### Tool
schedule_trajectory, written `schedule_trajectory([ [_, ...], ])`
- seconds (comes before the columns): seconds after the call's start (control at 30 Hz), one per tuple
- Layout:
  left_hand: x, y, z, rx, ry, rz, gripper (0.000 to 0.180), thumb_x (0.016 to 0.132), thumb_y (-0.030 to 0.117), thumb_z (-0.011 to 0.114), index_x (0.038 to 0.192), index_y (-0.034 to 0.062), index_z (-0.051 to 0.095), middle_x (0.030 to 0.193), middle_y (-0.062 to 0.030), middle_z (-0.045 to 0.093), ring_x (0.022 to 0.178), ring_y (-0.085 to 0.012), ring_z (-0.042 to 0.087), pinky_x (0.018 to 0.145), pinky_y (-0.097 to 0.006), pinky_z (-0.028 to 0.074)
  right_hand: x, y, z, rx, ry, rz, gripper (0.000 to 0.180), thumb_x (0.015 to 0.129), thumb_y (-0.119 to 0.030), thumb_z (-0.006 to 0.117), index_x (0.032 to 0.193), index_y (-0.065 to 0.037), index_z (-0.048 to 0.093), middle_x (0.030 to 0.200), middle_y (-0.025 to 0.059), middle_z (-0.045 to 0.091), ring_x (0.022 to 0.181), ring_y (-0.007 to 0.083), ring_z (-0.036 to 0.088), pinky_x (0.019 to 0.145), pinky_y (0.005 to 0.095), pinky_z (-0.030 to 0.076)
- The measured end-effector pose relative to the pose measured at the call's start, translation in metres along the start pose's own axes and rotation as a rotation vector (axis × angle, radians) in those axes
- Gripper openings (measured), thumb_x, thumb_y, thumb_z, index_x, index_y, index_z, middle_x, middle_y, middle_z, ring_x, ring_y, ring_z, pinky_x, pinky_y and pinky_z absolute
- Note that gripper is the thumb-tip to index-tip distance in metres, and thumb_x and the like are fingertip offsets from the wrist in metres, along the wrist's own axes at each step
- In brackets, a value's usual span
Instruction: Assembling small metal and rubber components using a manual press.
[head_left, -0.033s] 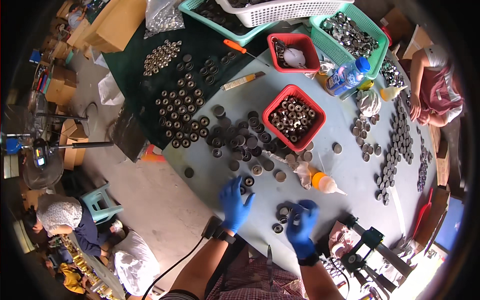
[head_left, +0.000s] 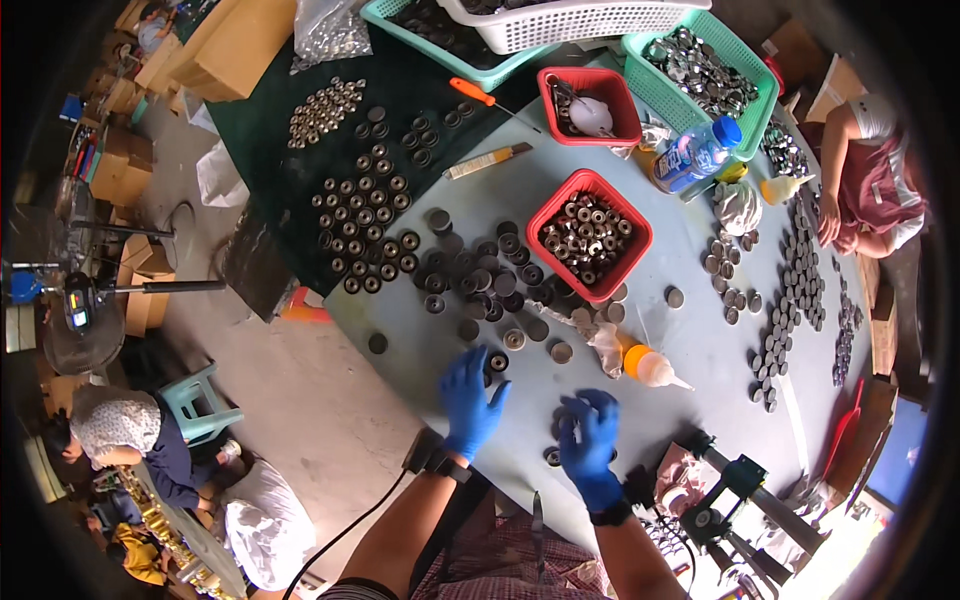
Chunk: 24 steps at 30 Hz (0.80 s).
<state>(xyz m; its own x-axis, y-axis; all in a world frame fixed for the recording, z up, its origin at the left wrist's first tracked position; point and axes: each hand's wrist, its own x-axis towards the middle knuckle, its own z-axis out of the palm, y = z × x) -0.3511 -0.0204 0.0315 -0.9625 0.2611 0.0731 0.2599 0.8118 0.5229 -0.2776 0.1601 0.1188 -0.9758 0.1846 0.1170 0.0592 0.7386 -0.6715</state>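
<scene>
My left hand (head_left: 470, 408), in a blue glove, rests at the table's near left edge with its fingers stretched out and thumb apart. A dark ring-shaped metal piece (head_left: 499, 362) lies just beyond its fingertips. To the right, my right hand (head_left: 590, 440), also gloved in blue, bends its fingers round a dark round metal piece in a small cluster. Another round piece (head_left: 552, 456) shows beside its thumb; the hand hides most of the others. Farther off, loose dark caps (head_left: 480, 280) lie beside a red basket (head_left: 541, 268) of silver ring-shaped parts.
A glue bottle (head_left: 652, 367) with an orange end lies ahead of my right hand. Behind stand another red basket (head_left: 562, 137), a blue-capped bottle (head_left: 690, 158) and a green basket (head_left: 655, 88). A black clamp stand (head_left: 742, 480) is at right. A co-worker (head_left: 875, 180) sits far right.
My right hand has moved slightly left and down over the small cluster of round pieces, covering more of them. My left hand has barely moved.
</scene>
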Motion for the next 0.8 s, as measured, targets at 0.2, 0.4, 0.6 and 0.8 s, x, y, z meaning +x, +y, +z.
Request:
schedule_trajectory([
  [0.2, 0.035, 0.007, 0.000, 0.031, -0.092, 0.234, 0.055, 0.087, 0.029, 0.067, 0.139, 0.0176, 0.052, 0.134, -0.0076, 0.054, 0.112, -0.0292, 0.051, 0.091, -0.044, 0.041, 0.055, 0.025, 0.066, 0.032, 0.103, 0.097, 0.048, 0.076, 0.004, 0.061, 0.122, -0.008, 0.060, 0.130, 0.0150, 0.053, 0.114, 0.0366, 0.051, 0.097, 0.0449, 0.042],
  [0.4, 0.030, -0.007, 0.001, -0.070, 0.021, 0.327, 0.029, 0.084, 0.012, 0.067, 0.113, 0.0139, 0.066, 0.124, -0.0061, 0.060, 0.099, -0.0272, 0.057, 0.086, -0.042, 0.044, 0.077, 0.051, 0.077, -0.236, -0.080, -0.194, 0.048, 0.075, -0.002, 0.062, 0.122, -0.010, 0.057, 0.129, 0.0121, 0.050, 0.117, 0.0342, 0.048, 0.095, 0.0414, 0.042],
  [0.6, 0.014, -0.039, -0.018, 0.002, 0.103, 0.229, 0.023, 0.084, 0.009, 0.067, 0.106, 0.0128, 0.065, 0.117, -0.0081, 0.061, 0.099, -0.0283, 0.059, 0.086, -0.043, 0.044, 0.077, 0.026, 0.073, -0.358, 0.110, -0.019, 0.052, 0.079, -0.009, 0.066, 0.130, -0.012, 0.054, 0.134, 0.0137, 0.046, 0.121, 0.0377, 0.043, 0.099, 0.0510, 0.036],
  [0.8, 0.033, -0.063, -0.029, 0.119, 0.251, -0.064, 0.022, 0.087, 0.006, 0.062, 0.109, 0.0114, 0.059, 0.114, -0.0091, 0.060, 0.107, -0.0299, 0.056, 0.086, -0.045, 0.043, 0.155, -0.019, 0.128, -0.159, 0.053, -0.023, 0.076, 0.077, -0.035, 0.075, 0.143, -0.014, 0.044, 0.149, 0.0204, 0.035, 0.136, 0.0463, 0.031, 0.108, 0.0592, 0.027],
])
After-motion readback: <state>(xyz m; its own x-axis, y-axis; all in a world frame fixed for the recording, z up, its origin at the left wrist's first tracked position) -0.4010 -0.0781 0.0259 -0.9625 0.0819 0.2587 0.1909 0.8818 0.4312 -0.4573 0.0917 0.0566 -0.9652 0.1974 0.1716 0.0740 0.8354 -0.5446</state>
